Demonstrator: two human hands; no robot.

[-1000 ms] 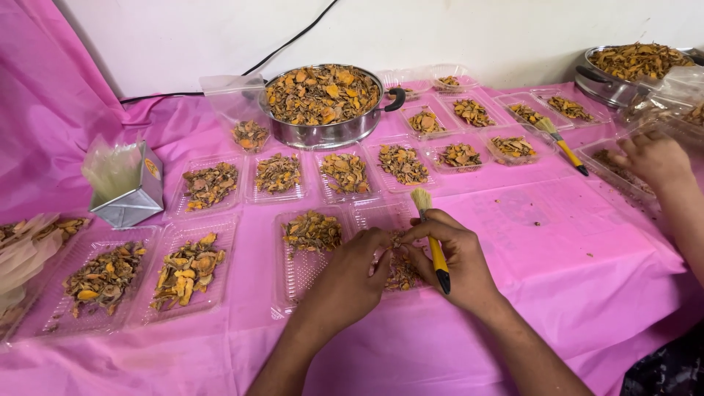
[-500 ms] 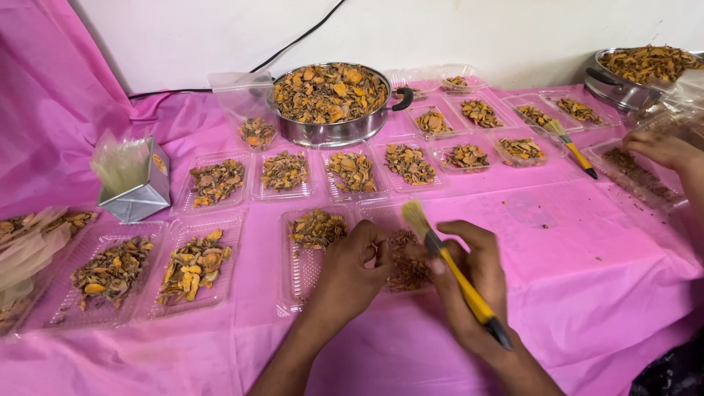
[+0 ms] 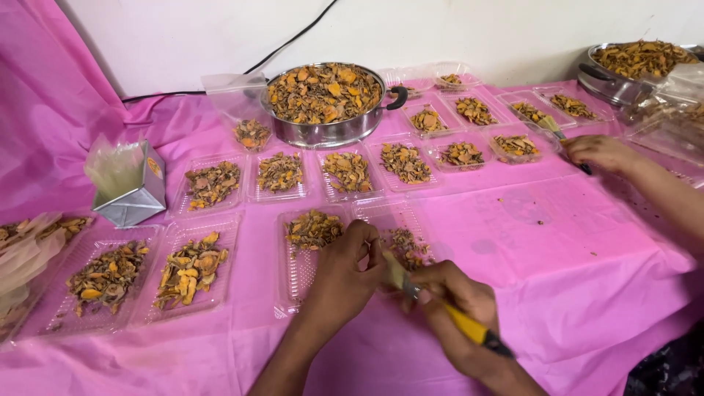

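Observation:
My right hand [image 3: 455, 304] grips a brush with a yellow handle [image 3: 466, 328]; its pale bristles point toward the clear plastic tray [image 3: 293, 282] in front of me. My left hand [image 3: 343, 275] rests on that tray's edge, fingers curled beside the bristles. The tray holds dried orange-brown slices [image 3: 312, 229] in its far part, and a second pile [image 3: 407, 248] lies just right of my left hand. Whether my left fingers pinch anything is hidden.
Several clear trays of dried slices lie in rows across the pink cloth [image 3: 572, 271]. A steel pot [image 3: 326, 103] full of slices stands at the back, another pot [image 3: 631, 70] at far right. A silver box [image 3: 132, 191] sits left. Another person's hand [image 3: 601, 152] works at right.
My right hand has lowered the brush from upright to a flat angle, bristles now beside my left hand. The view has shifted slightly; the other person's hand moved a little.

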